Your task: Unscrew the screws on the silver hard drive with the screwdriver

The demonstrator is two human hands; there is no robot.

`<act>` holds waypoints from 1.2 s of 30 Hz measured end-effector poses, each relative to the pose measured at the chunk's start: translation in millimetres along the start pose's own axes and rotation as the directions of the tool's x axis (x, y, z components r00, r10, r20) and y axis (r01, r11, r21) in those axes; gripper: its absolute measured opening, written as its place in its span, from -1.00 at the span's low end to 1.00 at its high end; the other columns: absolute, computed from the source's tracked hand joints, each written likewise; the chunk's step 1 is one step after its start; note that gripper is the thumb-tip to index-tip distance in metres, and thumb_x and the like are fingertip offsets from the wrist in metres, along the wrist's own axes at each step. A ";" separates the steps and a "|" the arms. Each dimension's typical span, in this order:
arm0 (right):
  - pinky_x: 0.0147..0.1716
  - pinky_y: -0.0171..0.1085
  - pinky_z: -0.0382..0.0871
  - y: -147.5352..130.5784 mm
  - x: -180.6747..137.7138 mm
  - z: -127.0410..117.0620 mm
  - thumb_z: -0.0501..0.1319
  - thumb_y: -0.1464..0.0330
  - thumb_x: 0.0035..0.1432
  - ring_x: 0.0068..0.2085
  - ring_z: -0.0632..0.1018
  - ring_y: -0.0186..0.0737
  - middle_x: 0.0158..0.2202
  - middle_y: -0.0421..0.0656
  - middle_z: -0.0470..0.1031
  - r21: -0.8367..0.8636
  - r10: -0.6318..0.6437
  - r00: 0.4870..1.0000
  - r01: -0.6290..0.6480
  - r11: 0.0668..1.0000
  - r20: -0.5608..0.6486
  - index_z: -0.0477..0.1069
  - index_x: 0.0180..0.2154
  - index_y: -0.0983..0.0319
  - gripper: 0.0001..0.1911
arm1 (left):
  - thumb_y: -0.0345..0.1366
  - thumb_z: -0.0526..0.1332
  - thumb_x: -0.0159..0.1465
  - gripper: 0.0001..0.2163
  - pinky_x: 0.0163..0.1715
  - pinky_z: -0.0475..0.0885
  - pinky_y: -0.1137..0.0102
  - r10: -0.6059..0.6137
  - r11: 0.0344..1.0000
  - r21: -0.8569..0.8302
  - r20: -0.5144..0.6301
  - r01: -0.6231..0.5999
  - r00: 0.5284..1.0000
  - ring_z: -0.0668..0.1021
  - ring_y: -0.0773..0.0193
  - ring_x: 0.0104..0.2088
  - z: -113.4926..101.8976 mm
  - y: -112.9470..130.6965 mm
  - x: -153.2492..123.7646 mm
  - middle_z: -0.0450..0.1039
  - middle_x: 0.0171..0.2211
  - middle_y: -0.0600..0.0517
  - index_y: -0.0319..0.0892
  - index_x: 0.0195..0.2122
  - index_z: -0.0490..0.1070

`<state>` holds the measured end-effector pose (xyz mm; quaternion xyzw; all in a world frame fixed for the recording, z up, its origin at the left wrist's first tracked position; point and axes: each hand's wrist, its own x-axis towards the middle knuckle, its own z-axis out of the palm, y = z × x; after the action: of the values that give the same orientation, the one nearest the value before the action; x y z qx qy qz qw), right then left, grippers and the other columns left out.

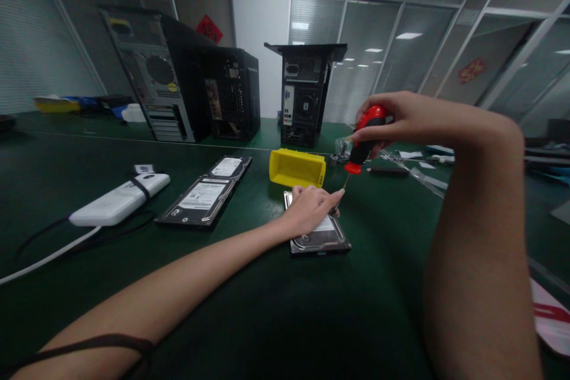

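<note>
- Gripping a red-and-black-handled screwdriver with a thin metal shaft (pixel 363 145), the right hand (pixel 392 120) is raised above the dark green surface (pixel 383 303), its grip closed around the handle.
- The screwdriver slants down and leftward, its tip at the right edge of a flat, rectangular silver-and-black hard drive with a white label (pixel 321 241); fingers partly hide the tip.
- The left hand (pixel 309 209) lies across that hard drive, thumb and fingertips beside the shaft; whether its grip pinches anything cannot be told.
- The hard drive rests flat on the surface, just in front of an open yellow plastic bin (pixel 296 170).
- Left of the hand, two black-and-silver hard drives with white labels (pixel 200 197) lie end to end.
- Farther left sits a white oblong power strip with a black band (pixel 121 200).
- Behind, a black computer tower with an overhanging top panel (pixel 303 95) stands upright, well apart from two dark computer towers (pixel 187 71) at left.
</note>
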<state>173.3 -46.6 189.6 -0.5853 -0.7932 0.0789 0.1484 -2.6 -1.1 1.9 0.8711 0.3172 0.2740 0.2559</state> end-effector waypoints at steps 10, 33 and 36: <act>-0.29 -0.09 0.48 8.1 4.9 2.3 0.34 0.02 0.15 -0.27 0.65 -0.02 -0.27 -0.08 0.64 -0.027 -0.021 0.999 0.020 0.999 -0.043 0.43 -0.17 0.20 -0.60 | 0.01 -0.19 0.55 -0.36 0.08 0.16 0.10 0.005 1.000 0.021 0.005 -0.005 1.000 0.58 0.07 -0.05 0.7 -2.1 0.9 0.67 -0.18 0.00 -0.16 -0.37 0.59; -0.32 -0.11 0.47 0.6 3.0 3.4 0.35 0.09 0.13 -0.27 0.65 0.00 -0.27 -0.05 0.63 -0.014 -0.011 0.998 0.011 1.000 -0.058 0.41 -0.20 0.20 -0.65 | -0.09 -0.12 0.56 -0.45 0.06 0.13 0.10 -0.002 0.999 0.053 0.025 0.000 1.000 0.56 0.03 -0.01 -2.7 6.5 -1.6 0.67 -0.11 -0.04 -0.18 -0.31 0.62; -0.33 -0.12 0.47 2.0 4.1 2.7 0.37 0.13 0.11 -0.28 0.65 0.00 -0.30 -0.08 0.63 -0.021 -0.003 0.998 0.002 1.000 -0.064 0.43 -0.18 0.20 -0.66 | -0.09 -0.11 0.56 -0.45 0.06 0.13 0.10 -0.002 0.999 0.041 0.020 0.001 1.000 0.56 0.04 -0.02 -2.2 5.7 -1.6 0.67 -0.11 -0.04 -0.19 -0.33 0.62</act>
<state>173.1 -41.9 187.0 -0.5881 -0.7895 0.0516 0.1676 -2.6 -5.4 6.6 0.8787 0.3208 0.2586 0.2411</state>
